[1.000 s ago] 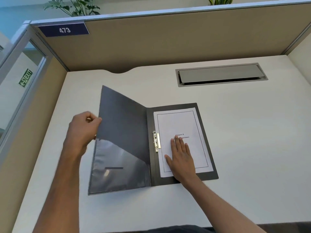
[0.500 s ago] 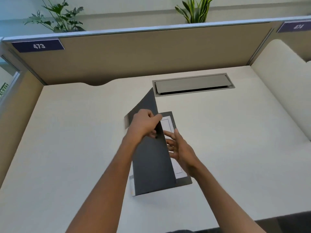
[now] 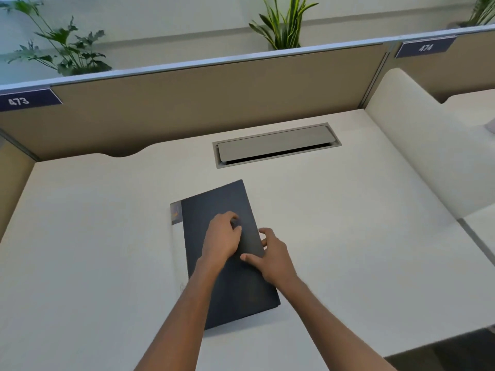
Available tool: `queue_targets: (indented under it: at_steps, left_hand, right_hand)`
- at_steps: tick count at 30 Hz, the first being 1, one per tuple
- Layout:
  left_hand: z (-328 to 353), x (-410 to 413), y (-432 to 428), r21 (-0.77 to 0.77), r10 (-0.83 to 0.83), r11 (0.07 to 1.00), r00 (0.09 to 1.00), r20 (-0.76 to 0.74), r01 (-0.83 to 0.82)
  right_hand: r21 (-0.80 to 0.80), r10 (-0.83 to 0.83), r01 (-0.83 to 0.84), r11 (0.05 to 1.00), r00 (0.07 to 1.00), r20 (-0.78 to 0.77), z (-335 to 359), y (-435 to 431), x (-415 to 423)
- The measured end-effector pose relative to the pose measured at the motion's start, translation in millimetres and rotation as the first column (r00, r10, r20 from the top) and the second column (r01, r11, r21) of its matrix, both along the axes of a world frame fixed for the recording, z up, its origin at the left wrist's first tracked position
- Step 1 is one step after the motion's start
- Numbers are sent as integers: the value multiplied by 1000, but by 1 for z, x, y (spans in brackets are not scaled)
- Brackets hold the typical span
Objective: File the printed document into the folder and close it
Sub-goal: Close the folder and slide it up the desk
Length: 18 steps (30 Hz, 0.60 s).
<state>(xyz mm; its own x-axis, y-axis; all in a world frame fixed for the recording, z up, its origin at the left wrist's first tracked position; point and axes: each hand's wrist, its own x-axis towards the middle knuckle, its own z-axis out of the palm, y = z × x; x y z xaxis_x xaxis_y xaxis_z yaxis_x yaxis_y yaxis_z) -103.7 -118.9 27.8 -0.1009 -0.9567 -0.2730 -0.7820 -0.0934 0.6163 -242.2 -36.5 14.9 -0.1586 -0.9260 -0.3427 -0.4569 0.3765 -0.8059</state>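
The dark grey folder [image 3: 222, 199] lies closed and slightly askew on the white desk [image 3: 93, 236]. My left hand [image 3: 221, 241] rests on top of its cover with the fingers curled, holding it down. At the folder's right edge, my right hand [image 3: 273, 257] has its thumb on the cover and its fingers beside the edge. The printed document is hidden inside. A thin pale strip [image 3: 176, 214] sticks out along the folder's left side.
A grey cable hatch [image 3: 276, 144] is set into the desk behind the folder. A beige partition [image 3: 201, 103] closes the back, with plants behind it. A white rounded divider [image 3: 428, 145] bounds the right side.
My left hand has swung the cover over from the left and laid it flat, closing the folder. My right hand has slid off the page to the folder's right edge. The view has tilted up.
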Motion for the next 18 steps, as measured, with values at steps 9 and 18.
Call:
queue_targets:
  at_steps: [9, 18]
  left_hand:
    - [-38, 48, 46, -19, 140, 990, 960, 242, -139]
    - [-64, 78, 80, 17, 221, 972, 930, 294, -236]
  right_hand:
    - [145, 204, -151, 978, 844, -496, -30, 4, 16]
    - [151, 251, -200, 968, 766, -592, -41, 15, 27]
